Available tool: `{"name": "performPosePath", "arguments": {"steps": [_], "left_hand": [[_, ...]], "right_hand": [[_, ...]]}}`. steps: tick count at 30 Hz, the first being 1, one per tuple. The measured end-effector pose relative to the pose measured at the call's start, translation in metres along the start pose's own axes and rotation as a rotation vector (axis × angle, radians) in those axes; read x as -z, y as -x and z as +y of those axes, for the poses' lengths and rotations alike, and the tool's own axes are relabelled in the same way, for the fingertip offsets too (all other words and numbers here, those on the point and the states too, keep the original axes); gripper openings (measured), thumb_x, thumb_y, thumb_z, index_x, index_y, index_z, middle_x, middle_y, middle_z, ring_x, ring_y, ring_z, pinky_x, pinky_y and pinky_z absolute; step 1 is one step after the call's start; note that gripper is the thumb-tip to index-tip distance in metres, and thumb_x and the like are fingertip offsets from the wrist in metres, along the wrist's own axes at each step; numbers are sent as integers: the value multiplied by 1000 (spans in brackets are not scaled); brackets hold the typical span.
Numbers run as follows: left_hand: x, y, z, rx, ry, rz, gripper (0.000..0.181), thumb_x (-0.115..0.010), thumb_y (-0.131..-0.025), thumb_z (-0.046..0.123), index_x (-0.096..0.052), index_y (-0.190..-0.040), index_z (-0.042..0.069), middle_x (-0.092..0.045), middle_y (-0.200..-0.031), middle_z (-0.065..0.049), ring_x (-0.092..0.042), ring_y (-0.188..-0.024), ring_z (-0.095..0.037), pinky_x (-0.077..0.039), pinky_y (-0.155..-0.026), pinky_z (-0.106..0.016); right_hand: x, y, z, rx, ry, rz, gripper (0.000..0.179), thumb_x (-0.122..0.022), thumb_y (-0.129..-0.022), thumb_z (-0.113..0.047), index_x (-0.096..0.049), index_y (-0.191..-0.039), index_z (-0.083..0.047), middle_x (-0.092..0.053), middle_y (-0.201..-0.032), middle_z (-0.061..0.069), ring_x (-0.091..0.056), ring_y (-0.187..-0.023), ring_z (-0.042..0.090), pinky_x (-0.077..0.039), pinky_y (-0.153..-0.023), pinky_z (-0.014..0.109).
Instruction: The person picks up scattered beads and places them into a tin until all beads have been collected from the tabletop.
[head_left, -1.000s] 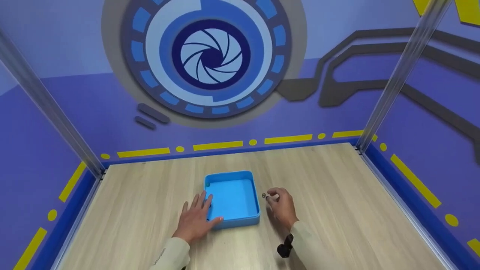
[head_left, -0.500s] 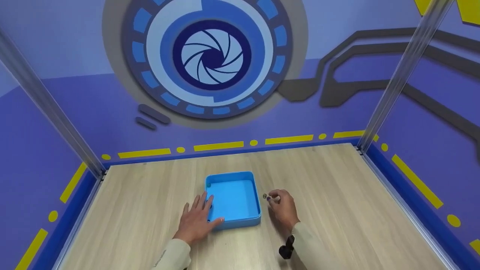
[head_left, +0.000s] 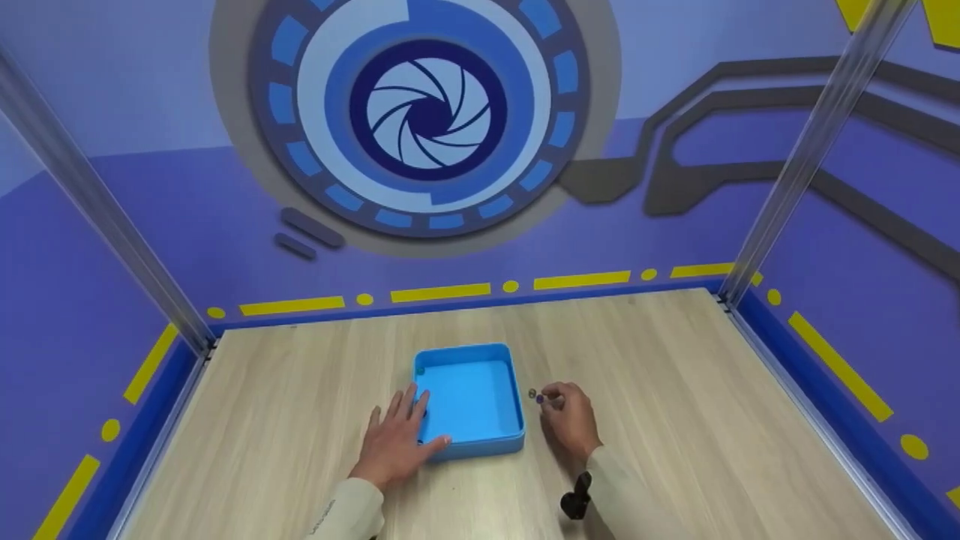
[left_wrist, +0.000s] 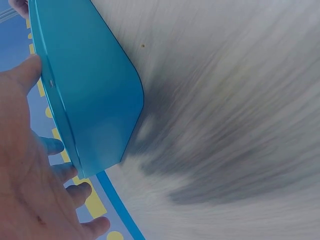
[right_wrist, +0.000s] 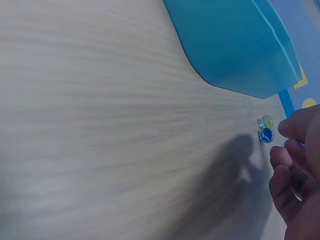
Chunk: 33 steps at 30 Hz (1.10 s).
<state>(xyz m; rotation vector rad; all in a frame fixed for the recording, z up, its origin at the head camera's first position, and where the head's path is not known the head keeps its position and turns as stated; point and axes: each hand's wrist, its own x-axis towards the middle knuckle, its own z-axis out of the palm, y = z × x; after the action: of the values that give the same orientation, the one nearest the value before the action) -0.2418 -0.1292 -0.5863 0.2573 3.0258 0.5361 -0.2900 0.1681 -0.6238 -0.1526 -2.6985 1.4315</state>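
A shallow light-blue square box (head_left: 480,448) stands on the wooden table. My left hand (head_left: 391,444) rests spread over its left rim, fingertips inside and thumb on the front edge. To the right of the box, two glass marbles lie close together: a clear yellowish marble (right_wrist: 267,121) and a blue marble (right_wrist: 267,135). Just beside them is my right hand (head_left: 571,420), thumb and index finger near the blue one. Its other fingers curl round a glassy thing, apparently another marble (right_wrist: 300,192), mostly hidden. A green marble (head_left: 421,370) sits in the box's far left corner.
Small dark spots show inside the box beside the left fingers, partly covered. Blue-purple printed wall panels (head_left: 187,240) enclose the table (head_left: 637,352) at the back and both sides, with metal posts (head_left: 780,180) at the corners. A black wrist device (head_left: 576,499) hangs at the right cuff.
The blue marble, earlier at my right fingertips, now lies on the table by the yellowish one. The right fingers have drawn back slightly. My left hand has stayed on the box.
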Motion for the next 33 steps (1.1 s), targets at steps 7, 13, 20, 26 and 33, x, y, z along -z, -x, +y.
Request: {"name": "performPosePath", "arguments": {"steps": [7,13,20,26,33], "left_hand": [[2,0,-1,-4,0,-6,94,-49,-82,76,-29,-153,17,-22,-161,-11,-20,-149,-37,-16,-113,-68],[1,0,0,-3,-24,-4,96,-46,-82,78,-29,-153,17,-23,-161,-10,-21,-148,-37,-17,-113,-68],[1,1,3,5,-25,14,89,-54,-85,69,-31,-152,16,-24,-161,-12,-24,-147,-38,-18,-112,-68],[2,1,3,4,-34,10,91,-52,-84,72,-31,-152,16,-24,-161,-11,-24,-147,-38,-18,-112,-68],[2,1,2,2,-19,5,89,-54,-85,69,-30,-152,17,-23,-161,-11,-23,-147,-38,-18,-112,-68]], "right_hand": [[-2,-1,0,-13,-7,5,19,-65,-86,0,-67,-105,-7,-63,-102,7,-61,-94,18,-51,-86,38],[-5,-3,5,-24,-12,16,21,-64,-87,1,-67,-106,-6,-63,-103,7,-61,-97,19,-51,-91,41],[-10,-5,8,0,14,36,17,-63,-88,-2,-68,-104,-5,-64,-101,8,-61,-96,20,-50,-92,42],[-12,-7,7,-3,45,46,18,-64,-88,-3,-68,-106,-6,-64,-101,8,-60,-96,20,-49,-91,43],[-13,-8,6,-3,59,41,18,-65,-87,-4,-69,-104,-8,-64,-100,7,-60,-95,20,-49,-90,44]]}}
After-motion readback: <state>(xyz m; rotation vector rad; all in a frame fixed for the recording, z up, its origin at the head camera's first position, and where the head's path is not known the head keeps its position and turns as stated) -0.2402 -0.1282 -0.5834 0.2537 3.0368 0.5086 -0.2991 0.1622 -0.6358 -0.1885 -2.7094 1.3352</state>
